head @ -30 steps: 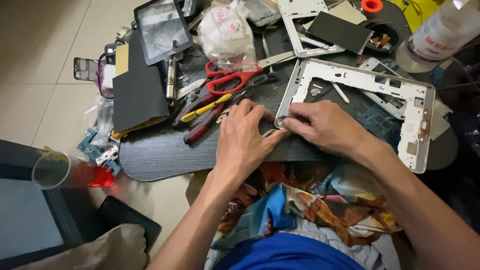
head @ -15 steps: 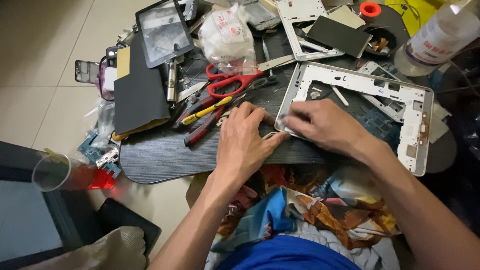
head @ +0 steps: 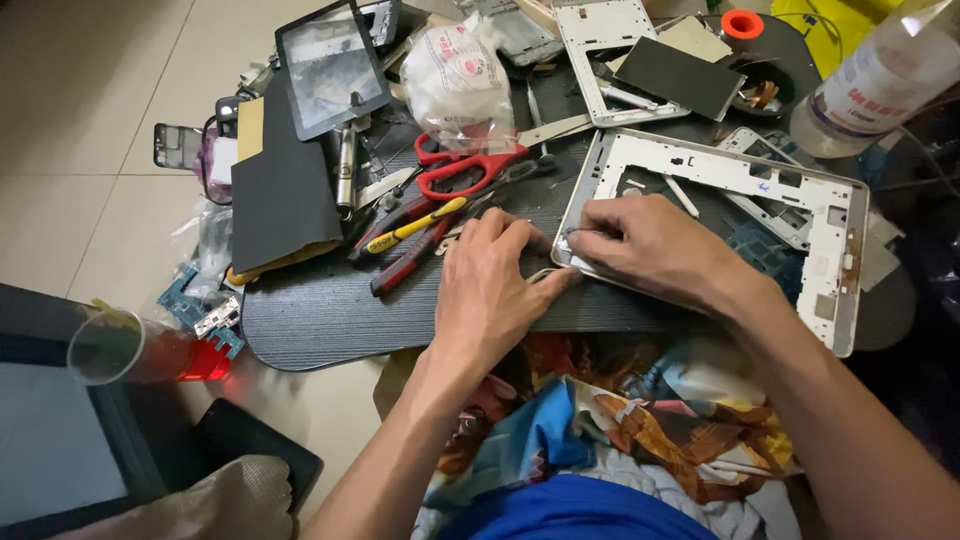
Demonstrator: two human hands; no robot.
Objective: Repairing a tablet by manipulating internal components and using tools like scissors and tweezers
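Observation:
A white tablet frame (head: 740,170) lies on a dark work board (head: 320,310) across my lap. My left hand (head: 490,290) rests on the board with its fingertips at the frame's near left corner. My right hand (head: 655,245) lies over the frame's lower left part, with its fingers pinched at the left edge. Whatever the fingers pinch is too small to tell. Both hands meet at that corner.
Red scissors (head: 465,165), yellow-handled and red-handled pliers (head: 405,235), a black tablet screen (head: 330,65), a white plastic bag (head: 455,80), a second white frame (head: 600,50) and a clear bottle (head: 880,80) crowd the board. A plastic cup (head: 120,350) lies on the floor to the left.
Both hands stay at the frame's near left corner with only slight finger shifts. The view has barely moved.

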